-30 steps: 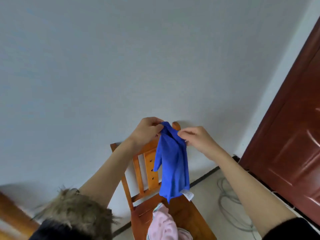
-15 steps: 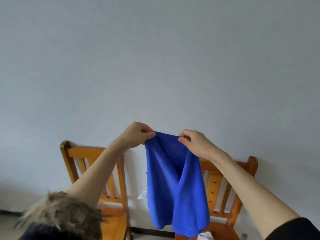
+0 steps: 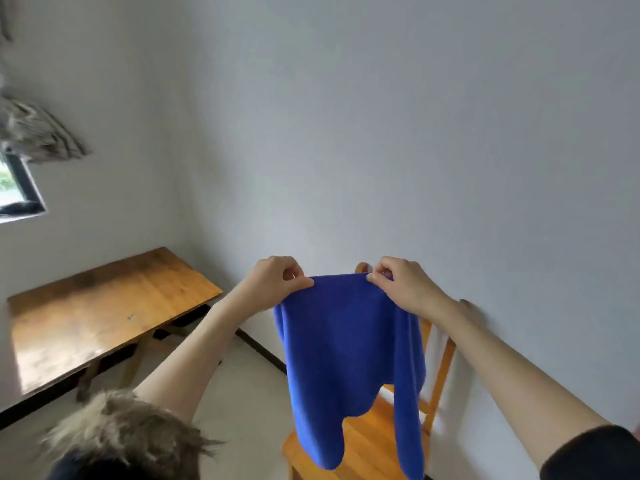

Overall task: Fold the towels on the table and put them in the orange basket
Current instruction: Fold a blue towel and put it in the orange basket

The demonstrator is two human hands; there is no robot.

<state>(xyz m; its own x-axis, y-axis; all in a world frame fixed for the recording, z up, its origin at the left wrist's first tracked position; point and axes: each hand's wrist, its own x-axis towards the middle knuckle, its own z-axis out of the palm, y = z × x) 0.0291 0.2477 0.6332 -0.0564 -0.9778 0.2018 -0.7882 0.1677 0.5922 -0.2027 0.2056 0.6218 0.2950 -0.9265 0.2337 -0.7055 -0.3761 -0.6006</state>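
A blue towel (image 3: 346, 355) hangs in the air in front of me, held up by its top edge. My left hand (image 3: 273, 280) pinches the top left corner. My right hand (image 3: 405, 285) pinches the top right corner. The top edge is stretched between the hands and the rest droops down in loose folds over a chair. A wooden table (image 3: 100, 306) stands at the left against the wall, its top bare. The orange basket is not in view.
A wooden chair (image 3: 374, 434) stands against the white wall right behind the towel. A window (image 3: 17, 188) is at the far left. A fur-trimmed hood edge (image 3: 117, 434) fills the lower left. Pale floor lies between table and chair.
My hands have pulled apart, spreading the towel's top edge wider. My view has swung left, so the table and window now show and the pink cloth on the chair is gone from sight.
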